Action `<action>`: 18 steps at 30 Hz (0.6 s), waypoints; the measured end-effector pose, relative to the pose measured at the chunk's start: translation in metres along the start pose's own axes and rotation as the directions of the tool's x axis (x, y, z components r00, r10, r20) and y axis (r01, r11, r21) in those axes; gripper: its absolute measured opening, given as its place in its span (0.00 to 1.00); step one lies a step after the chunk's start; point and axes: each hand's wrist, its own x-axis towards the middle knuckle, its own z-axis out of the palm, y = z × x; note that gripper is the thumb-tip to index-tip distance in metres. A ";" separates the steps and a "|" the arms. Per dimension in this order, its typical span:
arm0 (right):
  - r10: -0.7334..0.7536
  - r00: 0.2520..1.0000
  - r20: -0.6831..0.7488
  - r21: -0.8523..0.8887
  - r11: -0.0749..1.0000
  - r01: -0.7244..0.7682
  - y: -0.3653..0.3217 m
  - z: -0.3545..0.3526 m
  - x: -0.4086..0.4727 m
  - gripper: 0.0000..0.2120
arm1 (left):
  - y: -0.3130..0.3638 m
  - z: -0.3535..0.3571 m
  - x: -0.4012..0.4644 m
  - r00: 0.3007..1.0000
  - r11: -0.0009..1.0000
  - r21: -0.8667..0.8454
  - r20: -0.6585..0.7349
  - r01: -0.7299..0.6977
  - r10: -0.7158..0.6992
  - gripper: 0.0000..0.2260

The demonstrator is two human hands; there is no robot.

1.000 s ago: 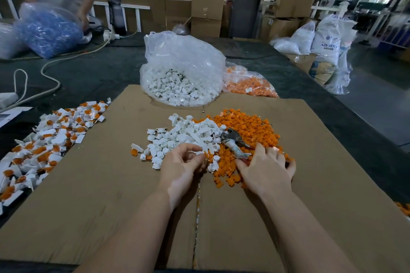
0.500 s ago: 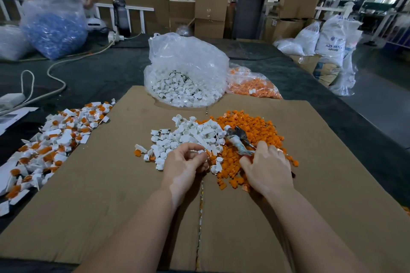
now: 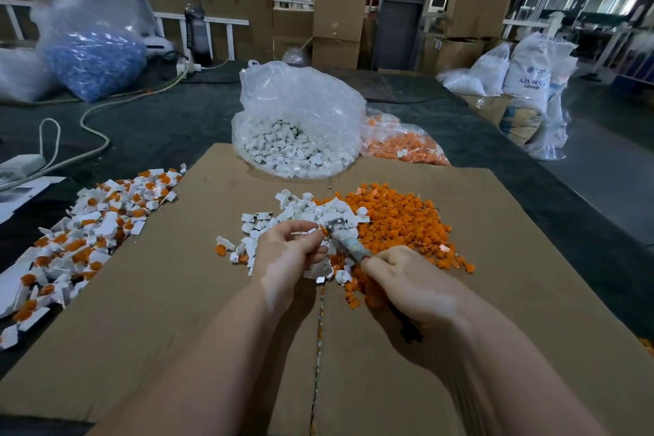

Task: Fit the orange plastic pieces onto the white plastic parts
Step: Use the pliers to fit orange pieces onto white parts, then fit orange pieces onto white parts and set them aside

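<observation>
Mid-fit: tool in your right hand, part in your left

Head view: your left hand (image 3: 288, 251) pinches what looks like a white part with orange at its tip, over the near edge of the white pile (image 3: 304, 212). Your right hand (image 3: 412, 281) grips a pliers-like tool (image 3: 345, 241), its head touching that piece. The orange pile (image 3: 396, 219) sits just right. Looks like you're pressing one home; next you'd squeeze, then toss it on the finished heap (image 3: 88, 234) far left.

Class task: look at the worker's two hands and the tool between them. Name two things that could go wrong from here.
1. The right hand brings the metal tool close to the left hand; a slip might pinch the fingers.
2. The orange pieces and white parts overlap, so sweeping hands may scatter them.
</observation>
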 end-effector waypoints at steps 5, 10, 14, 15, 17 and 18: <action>0.021 0.996 0.085 0.153 0.988 -0.034 -0.002 0.000 -0.001 0.14 | 0.004 0.000 -0.001 1.000 0.999 0.046 -0.019 0.017 -0.016 0.06; 0.032 0.994 0.107 0.206 0.977 -0.054 -0.001 0.001 -0.001 0.14 | 0.003 0.000 0.000 0.999 0.998 0.043 -0.036 0.037 -0.035 0.07; 0.015 0.997 0.071 0.149 0.989 -0.025 -0.003 0.007 -0.003 0.16 | 0.002 0.002 0.001 0.998 0.999 0.031 -0.055 0.027 -0.025 0.04; 0.013 0.999 0.046 0.101 0.995 -0.018 -0.003 0.009 -0.003 0.16 | 0.001 0.002 0.002 0.998 0.999 0.033 -0.056 0.027 -0.025 0.04; 0.008 1.000 -0.021 -0.037 0.999 -0.008 -0.003 0.011 -0.002 0.16 | -0.001 0.003 0.002 0.998 0.999 0.033 -0.062 0.026 -0.024 0.05; 0.001 0.999 -0.050 -0.087 0.996 -0.005 -0.002 0.012 -0.002 0.16 | -0.002 0.003 0.002 0.998 0.999 0.029 -0.065 0.025 -0.023 0.05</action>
